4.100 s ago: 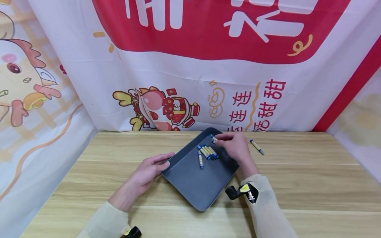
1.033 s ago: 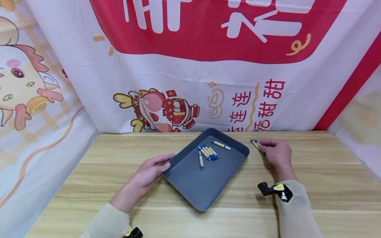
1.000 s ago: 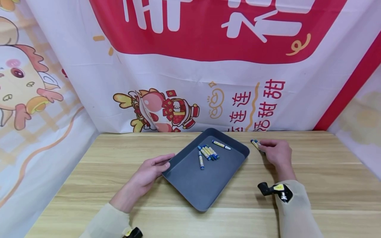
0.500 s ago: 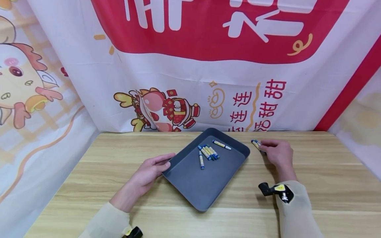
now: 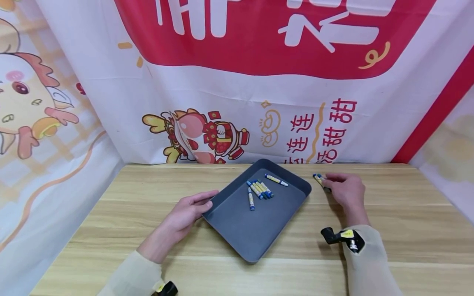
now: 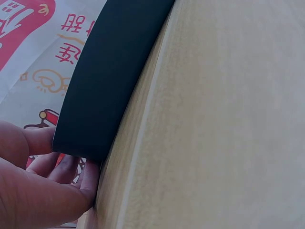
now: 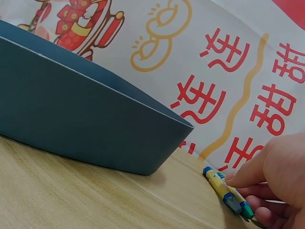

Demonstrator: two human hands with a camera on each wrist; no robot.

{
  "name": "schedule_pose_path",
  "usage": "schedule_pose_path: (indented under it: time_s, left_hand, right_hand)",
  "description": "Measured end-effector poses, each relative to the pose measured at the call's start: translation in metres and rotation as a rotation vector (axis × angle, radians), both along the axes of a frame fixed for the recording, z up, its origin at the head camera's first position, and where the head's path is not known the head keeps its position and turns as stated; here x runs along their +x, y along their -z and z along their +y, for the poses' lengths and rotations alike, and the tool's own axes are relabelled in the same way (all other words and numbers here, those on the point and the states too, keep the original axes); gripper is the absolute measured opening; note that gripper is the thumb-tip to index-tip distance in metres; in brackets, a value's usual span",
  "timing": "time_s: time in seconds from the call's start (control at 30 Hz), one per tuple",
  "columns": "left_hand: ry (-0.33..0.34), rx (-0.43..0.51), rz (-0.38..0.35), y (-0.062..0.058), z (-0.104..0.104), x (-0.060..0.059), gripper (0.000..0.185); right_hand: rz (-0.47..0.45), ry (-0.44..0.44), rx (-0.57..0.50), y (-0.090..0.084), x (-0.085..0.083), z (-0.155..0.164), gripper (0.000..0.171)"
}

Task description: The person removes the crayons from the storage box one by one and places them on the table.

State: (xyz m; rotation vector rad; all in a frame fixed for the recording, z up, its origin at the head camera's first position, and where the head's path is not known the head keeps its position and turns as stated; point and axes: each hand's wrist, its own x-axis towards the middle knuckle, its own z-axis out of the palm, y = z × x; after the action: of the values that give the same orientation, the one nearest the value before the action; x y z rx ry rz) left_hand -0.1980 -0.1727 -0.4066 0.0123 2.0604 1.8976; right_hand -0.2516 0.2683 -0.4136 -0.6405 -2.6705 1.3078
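Before you, white backdrop cloth [image 5: 177, 92]. Red printed panel [image 5: 244, 51], white lettering, top centre. Cartoon figure [image 5: 200, 135], red and yellow, lying sideways, left of centre. Red characters [image 5: 332, 136] right of centre, orange wavy line [image 5: 317, 130] between their columns. To your left edge: side cloth [image 5: 66, 193], peach checks, large cartoon creature [image 5: 27, 98]. Slanting red stripe [image 5: 438, 111], right edge. Wood-grain tabletop [image 5: 426, 205], lengthwise streaks, fills the lower frame below your backdrop.
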Motion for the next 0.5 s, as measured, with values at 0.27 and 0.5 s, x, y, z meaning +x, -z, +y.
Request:
schedule_pose_path:
  time_s: [0.27,0.5]
  left_hand:
    - [0.002,-0.004,-0.001,0.0000,-0.0005,-0.0004,0.044]
    - [-0.002,-0.004,-0.001,-0.0009,0.0003,0.0003,0.044]
  right_hand:
    - [0.034,0.012,-0.006,0.0001,0.0002,0.0005,0.045]
    - [0.046,0.025,-0.054,-0.0033,-0.0001,0.0006,0.045]
